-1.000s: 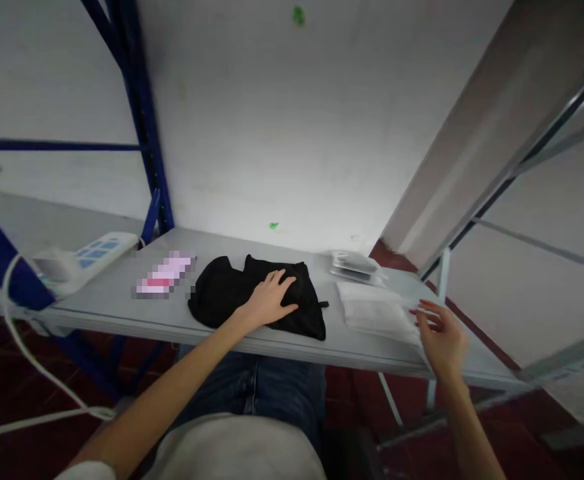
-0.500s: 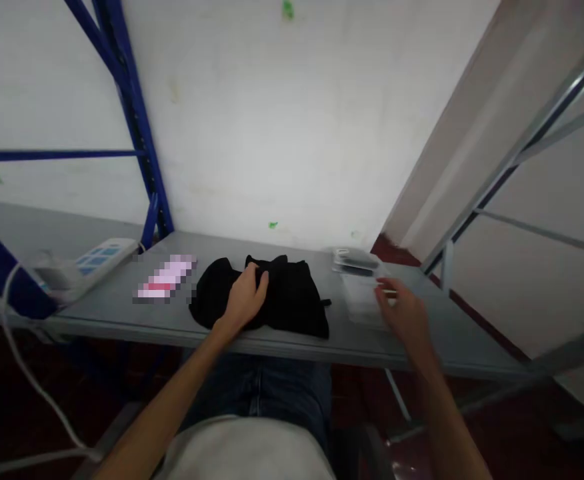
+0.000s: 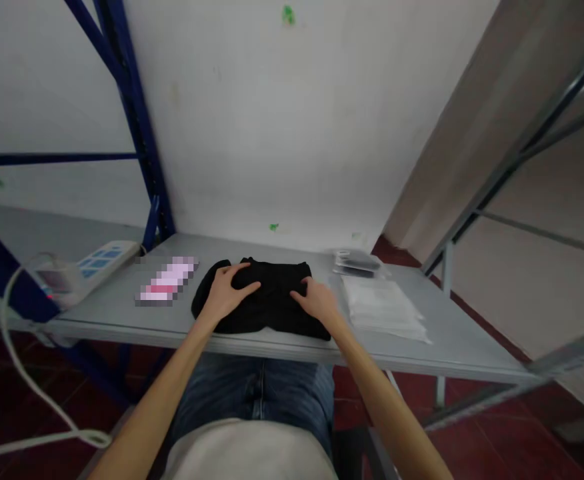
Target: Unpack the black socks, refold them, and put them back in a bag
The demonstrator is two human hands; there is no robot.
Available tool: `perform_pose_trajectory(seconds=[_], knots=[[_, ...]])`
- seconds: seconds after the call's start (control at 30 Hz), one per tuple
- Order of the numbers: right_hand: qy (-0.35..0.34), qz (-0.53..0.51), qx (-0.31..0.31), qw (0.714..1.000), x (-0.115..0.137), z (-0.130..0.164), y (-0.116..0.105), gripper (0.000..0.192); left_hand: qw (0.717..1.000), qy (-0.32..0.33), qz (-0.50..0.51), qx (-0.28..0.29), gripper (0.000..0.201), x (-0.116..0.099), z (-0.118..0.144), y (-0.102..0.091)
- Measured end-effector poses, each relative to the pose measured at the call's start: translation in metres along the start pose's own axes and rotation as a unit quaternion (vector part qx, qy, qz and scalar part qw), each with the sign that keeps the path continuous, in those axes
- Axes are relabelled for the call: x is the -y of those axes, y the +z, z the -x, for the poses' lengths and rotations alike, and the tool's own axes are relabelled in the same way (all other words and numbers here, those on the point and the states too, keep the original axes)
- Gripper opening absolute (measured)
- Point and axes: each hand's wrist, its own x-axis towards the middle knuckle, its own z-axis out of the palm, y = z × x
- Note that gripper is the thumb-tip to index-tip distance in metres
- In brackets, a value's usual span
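From the head view, a black, soft-looking folded cloth item [image 3: 272, 308] lies on the flat grey tabletop [image 3: 472, 337], toward six o'clock. The left hand [image 3: 226, 291] rests spread at its nine o'clock; the right hand [image 3: 318, 300] half-curls at three, any pinch hard to tell. Probably light, limp, sturdy: best held by both side edges.

You are viewing a dimly and diffusely lit scene. Note that the white wall [image 3: 272, 133] is palest toward lower centre, and shadow deepens at upper right. You lose fold detail in the black fabric [image 3: 282, 300]; mosaic blocks obscure the pink rectangle [image 3: 169, 277] at left.
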Motion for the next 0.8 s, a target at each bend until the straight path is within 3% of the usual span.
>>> perform_pose_trajectory(seconds=[0.23, 0.37, 0.5, 0.63, 0.8], knots=[[0.014, -0.077, -0.030, 0.996, -0.011, -0.012, -0.009, 0.038, 0.996, 0.058, -0.049, 0.045, 0.055, -0.006, 0.002, 0.000], [0.015, -0.071, -0.044, 0.996, -0.024, -0.017, -0.019, 0.037, 0.994, 0.066, -0.075, 0.050, 0.038, -0.016, 0.006, 0.003], [0.019, -0.044, -0.022, 0.999, -0.036, -0.015, -0.015, 0.036, 0.988, 0.053, -0.132, 0.061, 0.021, -0.028, 0.011, 0.003], [0.016, -0.038, -0.015, 0.999, -0.041, -0.014, -0.007, 0.038, 0.988, 0.012, -0.152, 0.027, 0.021, -0.029, 0.014, -0.002], [0.012, -0.038, -0.026, 0.999, -0.041, -0.013, -0.006, 0.038, 0.983, -0.093, -0.147, -0.063, 0.031, -0.018, 0.025, -0.015]])
